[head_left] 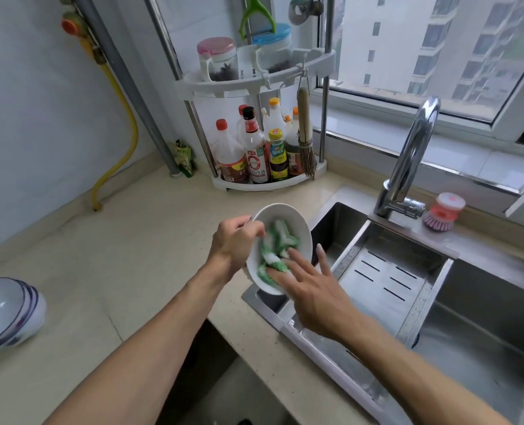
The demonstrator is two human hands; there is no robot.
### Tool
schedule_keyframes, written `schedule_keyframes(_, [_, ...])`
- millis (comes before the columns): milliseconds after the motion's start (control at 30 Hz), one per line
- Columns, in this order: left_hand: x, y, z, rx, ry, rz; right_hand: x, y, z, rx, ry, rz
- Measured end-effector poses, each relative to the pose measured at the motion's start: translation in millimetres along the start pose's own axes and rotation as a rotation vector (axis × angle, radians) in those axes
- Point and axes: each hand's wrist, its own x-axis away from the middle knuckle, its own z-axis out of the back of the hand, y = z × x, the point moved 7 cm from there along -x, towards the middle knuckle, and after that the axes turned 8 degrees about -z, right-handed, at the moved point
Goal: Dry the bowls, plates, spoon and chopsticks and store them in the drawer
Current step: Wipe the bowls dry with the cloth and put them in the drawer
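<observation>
A white plate [297,225] is tilted on edge above the sink's left corner. My left hand [234,240] grips its left rim, fingers curled over the edge. A green and white cloth [273,250] lies bunched against the plate's inner face. My right hand [311,289] presses the cloth with straight, spread fingers. Stacked white bowls with blue rims [6,314] lie tipped on the counter at the far left.
A steel sink [484,317] with a perforated drain tray [383,271] fills the right side, with a chrome faucet [408,161] behind it. A corner rack of sauce bottles [254,154] stands at the back. A red dish brush [443,213] sits by the faucet.
</observation>
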Motion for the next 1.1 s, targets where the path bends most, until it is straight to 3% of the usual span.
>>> schedule_keyframes(67, [1.0, 0.4, 1.2, -0.014, -0.106, 0.05, 2.3, 10.7, -3.3, 0.162, 0.024, 0.101])
schedule_keyframes(200, [6.1, -8.9, 2.1, 0.162, -0.131, 0.218, -1.4, 2.4, 13.1, 0.174, 0.255, 0.247])
schedule_keyframes(300, [10.1, -18.0, -5.6, 0.375, -0.135, 0.18, -8.4, -5.4, 28.6, 0.114, 0.372, 0.182])
schedule_keyframes(367, [18.1, -24.9, -14.1, 0.536, 0.0, 0.108, -16.7, -15.9, 35.5, 0.019, 0.396, 0.084])
schedule_keyframes(467, [33.0, -32.0, -19.1, 0.637, 0.256, 0.107, -27.1, -28.2, 41.7, -0.259, 0.327, -0.097])
schedule_keyframes(567, [30.9, -30.2, -8.7, 0.638, 0.316, 0.092, -21.9, -34.2, 27.0, -0.498, 0.054, -0.159])
schedule_keyframes(633, [30.3, -23.6, -0.3, 0.551, 0.276, 0.021, -14.0, -32.9, 23.9, -0.302, 0.0, -0.005])
schedule_keyframes(700, [32.5, -20.4, 3.7, 0.472, 0.229, -0.017, -12.7, -20.5, 26.2, 0.012, 0.076, 0.124])
schedule_keyframes(800, [35.4, -13.5, 3.9, 0.373, 0.228, -0.052, -21.2, -8.6, 29.4, 0.209, 0.014, 0.11])
schedule_keyframes(867, [34.5, -9.2, 3.0, 0.359, 0.275, -0.058, -22.1, -15.0, 22.4, 0.11, -0.048, 0.027])
schedule_keyframes(933, [32.7, -6.6, 2.9, 0.31, 0.33, -0.061, -18.0, -28.6, 19.5, -0.188, -0.11, -0.091])
schedule_keyframes(1000, [29.7, -8.6, 4.3, 0.245, 0.345, -0.061, -13.1, -40.3, 20.2, -0.423, -0.139, -0.096])
schedule_keyframes(1100, [26.6, -13.0, 5.0, 0.239, 0.256, -0.054, -7.9, -24.7, 21.7, -0.228, -0.107, 0.015])
